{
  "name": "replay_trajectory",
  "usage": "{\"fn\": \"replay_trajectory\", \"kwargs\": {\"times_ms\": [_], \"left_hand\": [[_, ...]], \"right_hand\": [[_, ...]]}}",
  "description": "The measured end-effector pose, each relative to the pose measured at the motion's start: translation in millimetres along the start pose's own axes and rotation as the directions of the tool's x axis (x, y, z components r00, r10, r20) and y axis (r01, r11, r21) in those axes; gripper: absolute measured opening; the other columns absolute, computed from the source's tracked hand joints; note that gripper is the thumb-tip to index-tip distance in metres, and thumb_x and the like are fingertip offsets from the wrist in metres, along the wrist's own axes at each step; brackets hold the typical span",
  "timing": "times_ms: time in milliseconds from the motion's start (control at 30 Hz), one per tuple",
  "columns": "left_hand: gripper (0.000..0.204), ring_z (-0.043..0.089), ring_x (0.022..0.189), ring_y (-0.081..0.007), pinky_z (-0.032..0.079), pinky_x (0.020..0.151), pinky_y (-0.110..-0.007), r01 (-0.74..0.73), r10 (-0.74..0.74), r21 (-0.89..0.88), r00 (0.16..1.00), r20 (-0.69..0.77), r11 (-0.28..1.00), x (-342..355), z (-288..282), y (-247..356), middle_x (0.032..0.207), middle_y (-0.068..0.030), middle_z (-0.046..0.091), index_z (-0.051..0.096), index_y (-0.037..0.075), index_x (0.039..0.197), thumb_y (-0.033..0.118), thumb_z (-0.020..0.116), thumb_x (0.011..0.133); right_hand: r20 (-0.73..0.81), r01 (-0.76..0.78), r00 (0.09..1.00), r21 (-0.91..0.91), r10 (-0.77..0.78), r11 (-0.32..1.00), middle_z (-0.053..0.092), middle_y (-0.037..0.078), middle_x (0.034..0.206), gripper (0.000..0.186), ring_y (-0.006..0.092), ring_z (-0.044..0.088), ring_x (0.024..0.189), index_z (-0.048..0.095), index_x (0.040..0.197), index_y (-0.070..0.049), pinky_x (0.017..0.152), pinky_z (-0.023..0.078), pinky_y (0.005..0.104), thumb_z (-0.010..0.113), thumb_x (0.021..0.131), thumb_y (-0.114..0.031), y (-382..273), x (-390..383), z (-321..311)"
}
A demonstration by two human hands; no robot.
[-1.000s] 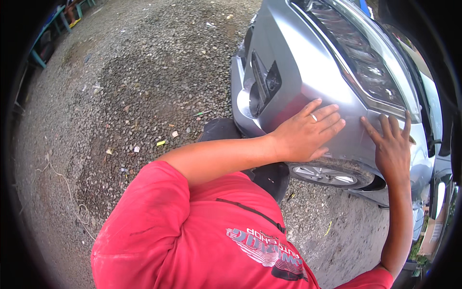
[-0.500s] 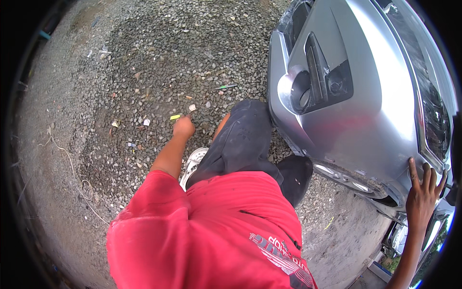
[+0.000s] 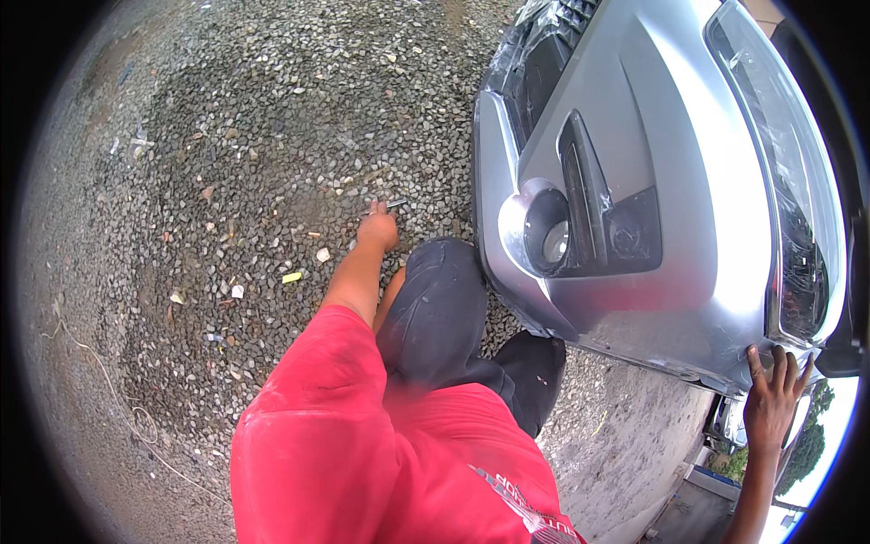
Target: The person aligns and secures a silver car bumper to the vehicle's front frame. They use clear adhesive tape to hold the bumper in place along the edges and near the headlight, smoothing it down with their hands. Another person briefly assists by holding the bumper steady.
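A left hand (image 3: pixel 378 228) is down at the gravel (image 3: pixel 272 154), its fingertips at the near end of a thin stick (image 3: pixel 396 204) lying on the stones; whether the fingers pinch it or only touch it, one cannot tell at this size. The right hand (image 3: pixel 772 396), fingers fanned apart and holding nothing, rests its fingertips on the silver car (image 3: pixel 680 313), at the body's edge just below the headlight (image 3: pixel 781 172).

The car's front corner fills the right of the scene, with the stick on the ground well to the left of it. A round fog lamp (image 3: pixel 549 234) sits in the bumper beside a black panel (image 3: pixel 625 231), and a dark grille (image 3: pixel 542 82) shows near the top edge.

The person, in a red shirt (image 3: pixel 317 435) and dark pants (image 3: pixel 442 304), has one knee bent between the left arm and the bumper. Near that arm, a yellow scrap (image 3: pixel 291 277) lies among pale stones. A thin cord (image 3: pixel 101 372) curls over the ground at far left; smoother gray pavement (image 3: pixel 616 462) stretches below the car.
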State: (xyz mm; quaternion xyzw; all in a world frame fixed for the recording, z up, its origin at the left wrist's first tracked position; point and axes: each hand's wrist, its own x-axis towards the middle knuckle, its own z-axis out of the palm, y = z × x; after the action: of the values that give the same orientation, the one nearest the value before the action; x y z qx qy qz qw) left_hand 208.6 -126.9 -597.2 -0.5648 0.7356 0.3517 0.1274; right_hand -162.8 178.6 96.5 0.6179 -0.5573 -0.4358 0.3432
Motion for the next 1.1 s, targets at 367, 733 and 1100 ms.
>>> {"fn": "replay_trajectory", "kwargs": {"times_ms": [367,733,1100], "left_hand": [[0.048,0.036,0.159,-0.0373,0.047,0.121,-0.051,0.062,-0.061,-0.010,0.996,0.071,0.998,22,17,-10,0.178,-0.0142,0.027,0.065,0.008,0.148,0.011,0.064,0.100],[0.021,0.073,0.100,-0.0460,0.059,0.088,-0.056,-0.180,0.064,-0.221,0.891,-0.449,0.959,-32,60,-65,0.108,-0.0252,0.076,0.073,0.003,0.109,0.013,0.068,0.091],[0.029,0.070,0.084,-0.0136,0.056,0.078,-0.029,-0.852,0.410,-0.457,0.523,-0.748,0.254,-237,-160,97,0.099,-0.0090,0.073,0.063,-0.001,0.137,0.006,0.063,0.109]], "right_hand": [[0.058,0.058,0.997,0.016,-0.059,0.998,0.059,0.016,0.139,0.065,0.0385,0.057,0.136,0.064,0.145,-0.034,0.129,0.024,0.0755,0.067,0.089,0.000,6,6,-11],[0.000,0.040,0.999,0.097,-0.040,0.995,0.063,0.009,0.131,0.070,0.0304,0.059,0.128,0.067,0.143,-0.046,0.131,0.022,0.0710,0.073,0.085,-0.007,2,11,-27],[-0.102,0.019,0.994,-0.083,-0.027,0.996,0.058,-0.001,0.143,0.089,0.0182,0.052,0.144,0.031,0.164,-0.058,0.138,0.009,0.0666,0.074,0.099,-0.015,7,-1,-2]]}}
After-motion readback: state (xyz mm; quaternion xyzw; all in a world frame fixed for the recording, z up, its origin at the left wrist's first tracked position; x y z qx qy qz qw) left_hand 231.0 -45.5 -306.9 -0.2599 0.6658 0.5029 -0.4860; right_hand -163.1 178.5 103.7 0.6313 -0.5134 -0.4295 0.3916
